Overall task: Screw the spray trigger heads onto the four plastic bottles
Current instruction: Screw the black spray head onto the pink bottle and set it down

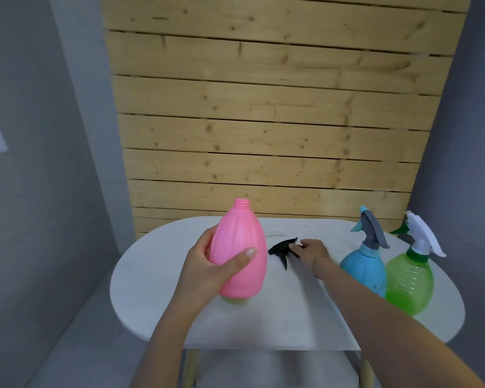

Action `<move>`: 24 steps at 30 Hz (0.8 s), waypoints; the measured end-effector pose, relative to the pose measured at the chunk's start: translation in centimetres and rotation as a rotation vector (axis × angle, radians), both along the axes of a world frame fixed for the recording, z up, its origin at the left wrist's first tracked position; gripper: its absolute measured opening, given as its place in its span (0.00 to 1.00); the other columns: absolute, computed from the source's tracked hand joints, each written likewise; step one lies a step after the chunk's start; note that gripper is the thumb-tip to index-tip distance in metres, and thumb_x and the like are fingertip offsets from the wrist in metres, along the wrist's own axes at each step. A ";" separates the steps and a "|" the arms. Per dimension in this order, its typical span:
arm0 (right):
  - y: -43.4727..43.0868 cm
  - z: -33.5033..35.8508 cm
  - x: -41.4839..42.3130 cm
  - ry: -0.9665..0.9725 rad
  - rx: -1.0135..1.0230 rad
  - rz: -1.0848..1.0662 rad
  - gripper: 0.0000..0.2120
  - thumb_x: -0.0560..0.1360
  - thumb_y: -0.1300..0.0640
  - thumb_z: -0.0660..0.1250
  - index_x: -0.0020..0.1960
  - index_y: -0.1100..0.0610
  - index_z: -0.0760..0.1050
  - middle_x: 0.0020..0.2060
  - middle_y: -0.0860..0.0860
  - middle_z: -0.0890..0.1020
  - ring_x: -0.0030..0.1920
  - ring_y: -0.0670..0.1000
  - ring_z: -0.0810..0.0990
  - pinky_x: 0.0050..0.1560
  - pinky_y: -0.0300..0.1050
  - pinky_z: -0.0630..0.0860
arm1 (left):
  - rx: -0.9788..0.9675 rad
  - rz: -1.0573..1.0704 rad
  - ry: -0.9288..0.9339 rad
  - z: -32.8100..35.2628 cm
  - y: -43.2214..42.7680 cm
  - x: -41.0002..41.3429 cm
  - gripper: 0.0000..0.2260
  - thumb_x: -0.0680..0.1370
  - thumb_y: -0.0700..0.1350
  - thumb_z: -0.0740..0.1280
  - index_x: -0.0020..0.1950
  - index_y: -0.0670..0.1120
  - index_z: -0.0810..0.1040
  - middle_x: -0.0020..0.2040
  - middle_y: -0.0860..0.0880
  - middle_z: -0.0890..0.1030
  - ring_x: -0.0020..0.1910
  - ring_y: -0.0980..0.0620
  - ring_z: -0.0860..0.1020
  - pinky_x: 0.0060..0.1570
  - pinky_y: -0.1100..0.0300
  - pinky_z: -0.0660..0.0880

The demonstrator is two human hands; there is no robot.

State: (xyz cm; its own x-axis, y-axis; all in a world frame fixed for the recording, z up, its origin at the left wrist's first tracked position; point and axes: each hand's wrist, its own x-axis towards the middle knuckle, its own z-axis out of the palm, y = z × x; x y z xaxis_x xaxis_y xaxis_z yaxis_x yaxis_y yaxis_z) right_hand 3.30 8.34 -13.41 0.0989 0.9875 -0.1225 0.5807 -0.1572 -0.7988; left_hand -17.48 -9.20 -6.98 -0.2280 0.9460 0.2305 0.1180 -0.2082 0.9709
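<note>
My left hand grips a pink bottle and holds it upright above the white table; its threaded neck is bare. A yellow-green bottle shows only as a sliver under the pink one. My right hand rests on a black spray trigger head that lies on the table, fingers closing around its rear end. At the right stand a blue bottle with a grey and blue trigger head and a green bottle with a white and green trigger head.
A wooden slat wall rises right behind the table. Grey walls flank it. A faint clear object lies on the table behind the pink bottle. The table's wooden legs show below its front edge.
</note>
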 end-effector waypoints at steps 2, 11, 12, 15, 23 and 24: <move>0.2 -0.7 -0.3 -0.208 0.002 0.015 0.09 0.76 0.54 0.66 0.45 0.60 0.77 0.40 0.54 0.76 0.46 0.56 0.76 0.41 0.42 0.68 | -0.008 -0.003 -0.003 -0.3 0.0 -0.2 0.31 0.53 0.64 0.75 0.55 0.64 0.73 0.52 0.60 0.80 0.43 0.69 0.79 0.32 0.72 0.76; -1.2 3.9 -1.9 0.196 0.306 -0.070 0.13 0.70 0.58 0.74 0.53 0.61 0.81 0.45 0.53 0.82 0.46 0.52 0.80 0.48 0.41 0.71 | 0.028 0.010 0.011 -0.1 -0.2 -0.5 0.30 0.56 0.62 0.78 0.55 0.63 0.73 0.52 0.60 0.80 0.43 0.69 0.79 0.32 0.72 0.76; -1.5 5.3 -2.0 0.283 0.316 -0.058 0.14 0.70 0.58 0.75 0.53 0.61 0.81 0.45 0.53 0.82 0.45 0.51 0.79 0.48 0.40 0.71 | 0.036 0.011 0.009 0.0 -0.4 -0.4 0.28 0.58 0.60 0.78 0.54 0.63 0.73 0.52 0.60 0.80 0.43 0.70 0.79 0.32 0.72 0.76; -3.0 9.6 -2.0 0.560 0.316 -0.027 0.13 0.69 0.59 0.75 0.51 0.62 0.80 0.41 0.54 0.83 0.40 0.50 0.81 0.47 0.40 0.76 | 0.046 0.043 0.006 0.5 -1.0 -0.2 0.27 0.57 0.62 0.77 0.53 0.63 0.73 0.52 0.60 0.80 0.42 0.70 0.79 0.31 0.71 0.77; -11.9 16.0 0.9 0.918 0.319 -0.024 0.09 0.74 0.61 0.70 0.45 0.56 0.70 0.43 0.55 0.82 0.37 0.49 0.82 0.41 0.36 0.80 | 0.039 -0.067 0.036 1.0 -3.0 2.4 0.38 0.53 0.66 0.73 0.62 0.61 0.72 0.58 0.56 0.78 0.53 0.58 0.79 0.40 0.67 0.76; -13.4 16.4 1.6 0.980 0.304 -0.010 0.08 0.74 0.64 0.69 0.49 0.59 0.71 0.47 0.57 0.81 0.40 0.50 0.81 0.46 0.38 0.79 | 0.018 -0.100 0.049 0.8 -3.5 3.2 0.41 0.53 0.66 0.74 0.65 0.59 0.71 0.60 0.56 0.77 0.55 0.56 0.78 0.43 0.65 0.76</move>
State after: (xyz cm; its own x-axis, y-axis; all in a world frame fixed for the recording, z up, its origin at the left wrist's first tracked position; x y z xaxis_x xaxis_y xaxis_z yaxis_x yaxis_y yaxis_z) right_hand 4.94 -5.02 3.02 0.0986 0.9899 0.1015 -0.3484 0.1299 -0.9283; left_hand -14.24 -12.72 -6.18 -0.1209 0.9589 0.2566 0.1426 -0.2391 0.9605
